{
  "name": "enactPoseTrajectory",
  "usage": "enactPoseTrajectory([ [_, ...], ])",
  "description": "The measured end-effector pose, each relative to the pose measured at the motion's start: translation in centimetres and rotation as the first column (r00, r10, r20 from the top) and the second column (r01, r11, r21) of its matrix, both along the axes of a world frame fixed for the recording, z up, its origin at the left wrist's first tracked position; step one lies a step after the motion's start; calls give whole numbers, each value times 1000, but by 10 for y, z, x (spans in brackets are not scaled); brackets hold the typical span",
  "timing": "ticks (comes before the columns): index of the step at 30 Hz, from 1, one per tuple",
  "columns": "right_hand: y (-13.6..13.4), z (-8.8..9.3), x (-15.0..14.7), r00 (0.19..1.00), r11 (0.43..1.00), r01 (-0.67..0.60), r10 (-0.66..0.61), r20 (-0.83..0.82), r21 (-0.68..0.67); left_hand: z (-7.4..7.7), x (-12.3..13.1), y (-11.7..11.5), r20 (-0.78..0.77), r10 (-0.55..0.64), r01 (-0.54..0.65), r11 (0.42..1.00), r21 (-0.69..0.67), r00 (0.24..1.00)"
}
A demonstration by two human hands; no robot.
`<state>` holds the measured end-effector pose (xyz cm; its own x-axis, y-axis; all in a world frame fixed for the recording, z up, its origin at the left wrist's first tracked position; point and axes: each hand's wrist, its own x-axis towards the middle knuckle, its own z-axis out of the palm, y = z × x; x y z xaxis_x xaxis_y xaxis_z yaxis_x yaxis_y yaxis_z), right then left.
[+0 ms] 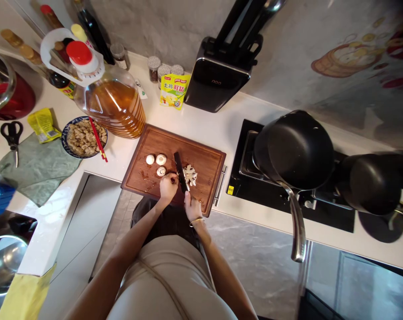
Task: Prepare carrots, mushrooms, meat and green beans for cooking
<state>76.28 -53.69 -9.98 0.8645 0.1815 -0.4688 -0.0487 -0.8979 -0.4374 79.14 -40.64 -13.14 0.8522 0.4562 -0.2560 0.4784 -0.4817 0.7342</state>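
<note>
A black-bladed knife (179, 165) is in my right hand (193, 207), whose fingers are wrapped around its handle. The blade points away from me over the wooden cutting board (139, 153). My left hand (169, 187) is curled just left of the blade, closed on a mushroom that the fingers mostly hide. To the right of the blade lies a small heap of sliced mushroom (190, 175). Three white mushrooms sit left of the knife: one mushroom (149, 159) at the left, another mushroom (161, 159) beside it, and a third mushroom (161, 171) nearest my left hand.
Left of the board stand a large oil jug (111, 102) and a bowl of chopped food (83, 138) with red chopsticks (97, 138) across it. Scissors (13, 135) lie on a green cloth (37, 164). Behind is a knife block (217, 75); rightward, a pan (297, 149) on the stove.
</note>
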Motion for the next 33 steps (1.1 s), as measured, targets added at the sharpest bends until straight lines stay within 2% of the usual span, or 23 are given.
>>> enactPoseTrajectory([
  [4, -7, 4, 2, 998, 992, 55, -51, -41, 110, 1, 3, 0, -18, -4, 4, 1000, 3, 1000],
  [6, -8, 9, 1, 998, 990, 70, -70, -9, 121, 1, 2, 2, -4, 1, -1, 1000, -28, 1000],
  [10, -13, 19, 1, 997, 1000, 14, -13, 77, -13, 13, -14, 13, 91, 45, -34, 993, -113, 995],
  [12, -19, 24, 0, 997, 994, -24, 32, 76, -105, 28, -25, 22, 172, 24, -14, 998, -57, 985],
  [15, -31, 28, -2, 991, 977, -73, 94, 98, -199, 59, -33, 34, 260, -140, 107, 985, 135, 955],
  [17, -38, 30, -3, 982, 973, -91, 122, 141, -211, 76, -29, 38, 236, -294, 233, 939, 252, 926],
  [19, -44, 31, -4, 975, 975, -94, 131, 180, -201, 85, -18, 36, 154, -445, 379, 865, 330, 882],
  [22, -50, 29, -4, 968, 977, -95, 135, 212, -190, 81, 2, 28, 27, -623, 572, 733, 368, 781],
  [25, -53, 26, -3, 965, 977, -106, 145, 219, -184, 69, 19, 18, -30, -715, 675, 645, 357, 699],
  [33, -59, 23, -3, 931, 971, -156, 206, 303, -179, 53, 42, -5, -142, -754, 739, 556, 380, 641],
])
